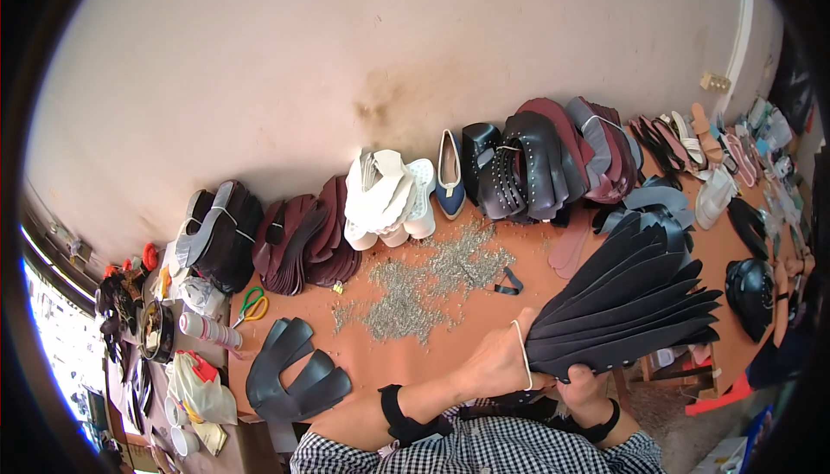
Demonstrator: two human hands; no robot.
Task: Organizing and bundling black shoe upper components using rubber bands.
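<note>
A thick fanned bundle of black shoe upper pieces (pixel 618 301) is held up over the front right of the table. My left hand (pixel 503 355) grips its narrow end, fingers hidden behind the pieces. A pale elastic band (pixel 524 357) loops across that hand, next to the bundle. My right hand (pixel 583 389) holds the lower edge from below, thumb showing against the pieces. More dark curved upper pieces (pixel 661 210) lie just beyond the bundle. To the left, a few loose black upper pieces (pixel 294 379) rest on the table.
Small metal studs (pixel 415 284) lie scattered across the orange table (pixel 380 370). Behind them stand maroon bundles (pixel 303 240), white soles (pixel 389 197), a blue shoe (pixel 450 182) and studded black uppers (pixel 527 167). Scissors (pixel 252 305) lie at left; sandals (pixel 683 141) line the far right.
</note>
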